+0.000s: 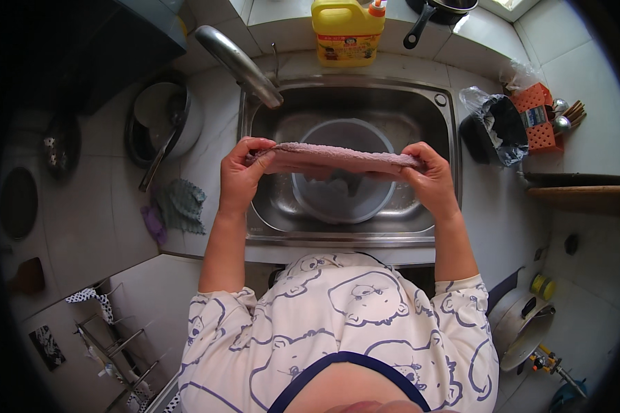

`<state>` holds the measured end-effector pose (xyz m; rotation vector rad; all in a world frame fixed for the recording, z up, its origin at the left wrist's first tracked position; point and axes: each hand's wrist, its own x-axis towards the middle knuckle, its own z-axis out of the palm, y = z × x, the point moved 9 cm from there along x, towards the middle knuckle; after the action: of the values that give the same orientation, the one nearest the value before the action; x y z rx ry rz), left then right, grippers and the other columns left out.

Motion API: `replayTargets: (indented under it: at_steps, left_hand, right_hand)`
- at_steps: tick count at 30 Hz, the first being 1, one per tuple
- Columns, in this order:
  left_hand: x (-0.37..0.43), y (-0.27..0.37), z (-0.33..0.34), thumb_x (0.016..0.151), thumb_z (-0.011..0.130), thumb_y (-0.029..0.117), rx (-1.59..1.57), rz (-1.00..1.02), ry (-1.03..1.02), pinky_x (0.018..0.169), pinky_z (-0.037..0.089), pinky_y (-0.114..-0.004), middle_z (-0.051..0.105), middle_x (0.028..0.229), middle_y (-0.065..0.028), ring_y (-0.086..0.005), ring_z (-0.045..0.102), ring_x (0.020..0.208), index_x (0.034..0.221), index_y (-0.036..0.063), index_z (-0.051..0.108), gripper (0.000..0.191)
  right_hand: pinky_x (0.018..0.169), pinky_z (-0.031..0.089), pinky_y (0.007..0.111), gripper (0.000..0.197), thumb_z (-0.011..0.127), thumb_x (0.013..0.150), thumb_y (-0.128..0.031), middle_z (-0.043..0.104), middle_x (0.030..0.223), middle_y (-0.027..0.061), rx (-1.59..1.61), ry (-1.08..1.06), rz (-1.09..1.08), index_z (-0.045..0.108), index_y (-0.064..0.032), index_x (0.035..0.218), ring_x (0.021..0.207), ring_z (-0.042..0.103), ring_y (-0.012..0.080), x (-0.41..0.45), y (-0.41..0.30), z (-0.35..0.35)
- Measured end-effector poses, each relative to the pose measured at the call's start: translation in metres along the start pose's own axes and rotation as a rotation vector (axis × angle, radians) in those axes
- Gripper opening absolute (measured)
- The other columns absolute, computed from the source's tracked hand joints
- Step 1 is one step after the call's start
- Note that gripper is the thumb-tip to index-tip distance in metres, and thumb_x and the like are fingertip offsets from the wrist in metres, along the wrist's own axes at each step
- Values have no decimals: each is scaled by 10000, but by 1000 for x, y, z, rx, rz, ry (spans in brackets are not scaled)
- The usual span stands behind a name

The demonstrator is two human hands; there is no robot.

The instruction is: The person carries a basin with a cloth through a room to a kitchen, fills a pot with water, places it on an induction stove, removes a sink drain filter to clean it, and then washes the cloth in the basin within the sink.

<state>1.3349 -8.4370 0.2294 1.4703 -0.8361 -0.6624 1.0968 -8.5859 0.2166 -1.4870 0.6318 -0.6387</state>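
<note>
A pink cloth is stretched flat between my two hands above the stainless steel sink. My left hand pinches its left end between thumb and fingers. At the right end, my right hand grips the cloth the same way. Below the cloth, a round translucent basin stands in the sink, partly hidden by it; something dark shows in the basin, too unclear to name. The metal faucet reaches over the sink's back left corner, behind my left hand.
Behind the sink stand a yellow jug and a black-handled pan. Left are a pot and a grey-green cloth. At right are a black bin with a plastic liner, an orange utensil holder and a cutting board.
</note>
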Motion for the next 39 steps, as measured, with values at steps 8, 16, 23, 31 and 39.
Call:
replayTargets:
  at_steps: [8,16,23,31,39]
  left_hand:
    - [-2,-82,34,695,580,9,185,-60,-138,645,392,-213,524,757,-24,-114,506,715,779,40,591,90]
    - [-56,-199,94,648,598,136,1066,-74,-619,722,398,-373,557,798,-61,-254,511,828,732,159,630,92]
    - [-62,-190,101,695,593,199,843,-231,-538,786,384,-359,533,872,-88,-259,483,905,853,114,598,179]
    - [-76,-178,81,732,558,141,585,-263,-441,722,424,-317,548,857,-83,-238,525,829,886,85,575,165]
    - [-76,-185,77,729,549,170,439,-328,-372,682,440,-324,554,858,-103,-258,544,774,884,77,573,182]
  right_hand:
    - [682,437,321,191,544,672,-103,556,837,88,-681,-102,74,587,-83,856,785,546,258,23,81,-3]
    - [833,346,454,275,562,667,-336,575,886,90,-1354,-739,267,614,-140,852,911,516,277,2,228,65]
    - [905,279,442,711,657,519,-386,488,1046,166,-1193,-509,-99,451,-26,1095,1034,439,273,50,263,116]
    - [870,289,440,572,591,619,-305,488,990,181,-1328,-352,-161,416,-21,1083,970,448,316,29,256,109]
    - [826,321,438,355,497,686,-276,551,896,122,-1499,-162,288,520,-101,994,885,508,297,26,289,72]
